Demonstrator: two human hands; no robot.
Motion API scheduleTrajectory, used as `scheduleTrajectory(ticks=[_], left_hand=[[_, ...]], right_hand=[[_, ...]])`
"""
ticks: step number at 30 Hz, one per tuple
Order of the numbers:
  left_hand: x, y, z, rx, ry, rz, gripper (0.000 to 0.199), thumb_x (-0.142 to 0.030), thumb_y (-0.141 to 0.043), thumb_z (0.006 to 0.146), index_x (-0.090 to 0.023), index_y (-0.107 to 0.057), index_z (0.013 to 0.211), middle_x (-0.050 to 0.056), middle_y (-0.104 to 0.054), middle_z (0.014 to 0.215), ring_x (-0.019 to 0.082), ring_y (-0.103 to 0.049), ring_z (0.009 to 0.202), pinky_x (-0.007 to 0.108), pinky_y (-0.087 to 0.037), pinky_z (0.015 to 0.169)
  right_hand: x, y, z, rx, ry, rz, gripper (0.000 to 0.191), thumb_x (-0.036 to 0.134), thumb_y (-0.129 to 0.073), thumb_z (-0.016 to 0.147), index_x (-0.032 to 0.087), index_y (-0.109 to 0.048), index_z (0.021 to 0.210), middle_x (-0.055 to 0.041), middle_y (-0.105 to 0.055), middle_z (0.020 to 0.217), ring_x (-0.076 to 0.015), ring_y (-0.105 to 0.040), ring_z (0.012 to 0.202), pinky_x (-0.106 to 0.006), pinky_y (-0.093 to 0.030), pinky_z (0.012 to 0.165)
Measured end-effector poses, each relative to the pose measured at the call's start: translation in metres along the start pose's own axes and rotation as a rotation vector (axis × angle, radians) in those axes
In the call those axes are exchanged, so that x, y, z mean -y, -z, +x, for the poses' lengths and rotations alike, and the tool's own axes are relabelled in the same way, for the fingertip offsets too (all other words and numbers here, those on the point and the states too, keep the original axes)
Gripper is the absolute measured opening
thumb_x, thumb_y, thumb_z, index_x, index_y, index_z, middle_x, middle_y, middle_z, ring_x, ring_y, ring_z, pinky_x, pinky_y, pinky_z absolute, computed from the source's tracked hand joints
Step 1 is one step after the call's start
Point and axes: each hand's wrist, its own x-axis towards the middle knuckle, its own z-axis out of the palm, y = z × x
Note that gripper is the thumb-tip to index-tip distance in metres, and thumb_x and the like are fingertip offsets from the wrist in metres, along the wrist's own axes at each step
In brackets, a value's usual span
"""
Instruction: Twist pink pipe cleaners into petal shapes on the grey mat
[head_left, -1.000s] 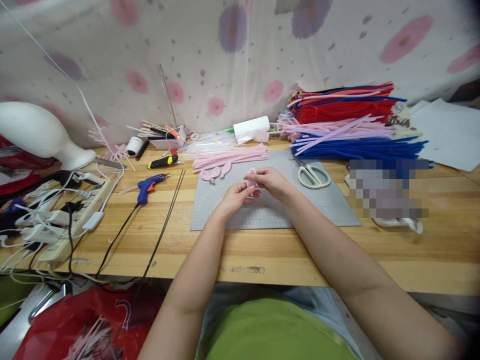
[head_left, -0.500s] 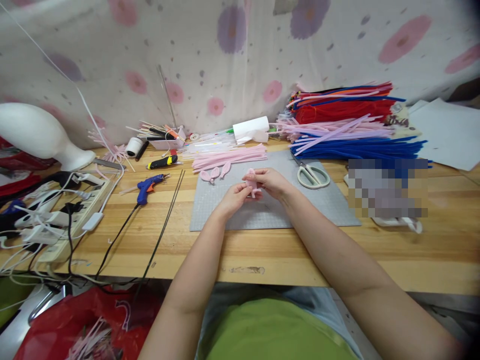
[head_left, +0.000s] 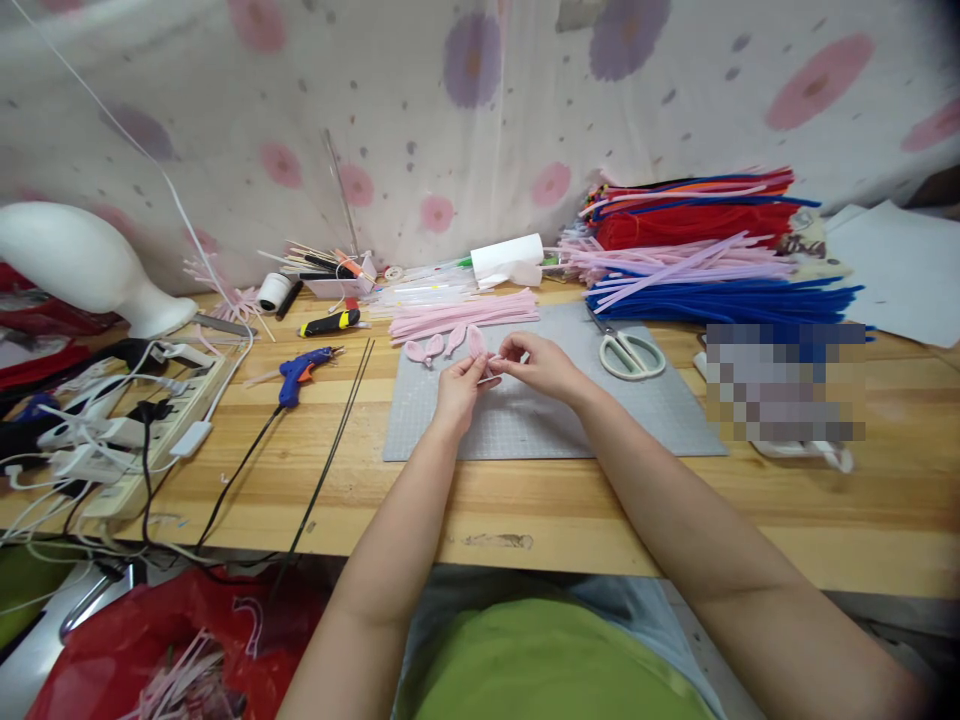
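Observation:
Over the grey cutting mat, my left hand pinches a pink fuzzy piece with a rounded loop sticking up. My right hand has thumb and index finger closed on the right end of the same piece, close beside the left fingertips. Small pink looped pieces lie on the mat just left of my hands. Behind them is a row of pink pipe cleaners. Scissors with pale handles rest on the mat at the right.
A blue glue gun, a yellow-black cutter and thin dark rods lie left of the mat. Blue pipe cleaners are stacked behind right. A power strip with cables and a white foam head stand far left.
The pink piece has turned, so its loop now points up at the left. My right hand has shifted its pinch to the piece's right end. The view has moved slightly.

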Motion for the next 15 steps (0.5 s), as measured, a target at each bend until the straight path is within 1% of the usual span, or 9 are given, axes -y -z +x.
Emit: scheduleTrajectory(ticks=[2, 5, 9, 11, 12, 15], left_hand=[[-0.0004, -0.0003, 0.0002, 0.0, -0.004, 0.014, 0.027, -0.036, -0.064, 0.062, -0.012, -0.063, 0.075, 0.003, -0.063, 0.073, 0.011, -0.059, 0.071, 0.03, -0.05, 0.07], [-0.0011, -0.0005, 0.0, -0.012, -0.004, 0.032, 0.027, -0.037, -0.065, 0.061, -0.012, -0.062, 0.071, 0.003, -0.062, 0.07, 0.012, -0.059, 0.069, 0.03, -0.05, 0.067], [-0.0025, -0.0004, -0.0009, 0.005, 0.002, 0.039, 0.028, -0.038, -0.065, 0.061, -0.011, -0.061, 0.068, 0.002, -0.06, 0.063, 0.011, -0.059, 0.063, 0.03, -0.05, 0.066], [-0.0024, -0.0007, -0.0012, 0.021, 0.002, 0.053, 0.028, -0.039, -0.065, 0.061, -0.011, -0.061, 0.067, 0.001, -0.059, 0.061, 0.012, -0.059, 0.062, 0.031, -0.049, 0.066], [-0.0021, -0.0008, -0.0013, 0.02, -0.002, 0.064, 0.029, -0.039, -0.065, 0.061, -0.011, -0.061, 0.067, 0.001, -0.059, 0.061, 0.012, -0.059, 0.062, 0.031, -0.049, 0.066], [-0.0008, -0.0011, -0.0011, 0.014, -0.013, 0.101, 0.03, -0.04, -0.065, 0.06, -0.011, -0.06, 0.067, 0.002, -0.06, 0.06, 0.012, -0.059, 0.06, 0.031, -0.049, 0.065]], right_hand=[[0.001, -0.002, -0.0007, 0.017, 0.021, -0.018, 0.013, 0.031, -0.056, 0.069, 0.018, -0.055, 0.068, 0.0006, -0.054, 0.067, -0.011, -0.045, 0.062, -0.024, -0.032, 0.059], [0.0042, -0.0042, -0.0014, -0.002, 0.054, 0.002, 0.009, 0.027, -0.054, 0.069, 0.019, -0.055, 0.065, 0.0002, -0.054, 0.067, -0.0116, -0.045, 0.063, -0.024, -0.032, 0.06], [0.0071, -0.0051, -0.0008, -0.099, 0.055, 0.069, 0.01, 0.025, -0.054, 0.067, 0.018, -0.052, 0.059, 0.0006, -0.051, 0.064, -0.0118, -0.045, 0.063, -0.025, -0.033, 0.058], [0.0066, -0.0054, 0.0003, -0.141, 0.016, 0.141, 0.012, 0.025, -0.056, 0.064, 0.018, -0.05, 0.057, 0.0012, -0.05, 0.062, -0.0114, -0.044, 0.062, -0.025, -0.034, 0.057], [0.006, -0.0055, 0.001, -0.142, -0.018, 0.194, 0.013, 0.026, -0.057, 0.063, 0.018, -0.049, 0.056, 0.0017, -0.049, 0.061, -0.0111, -0.044, 0.061, -0.024, -0.034, 0.056], [0.0037, -0.0051, 0.0028, -0.098, -0.167, 0.388, 0.015, 0.027, -0.059, 0.057, 0.018, -0.048, 0.055, 0.0033, -0.048, 0.056, -0.0093, -0.042, 0.054, -0.023, -0.034, 0.05]])
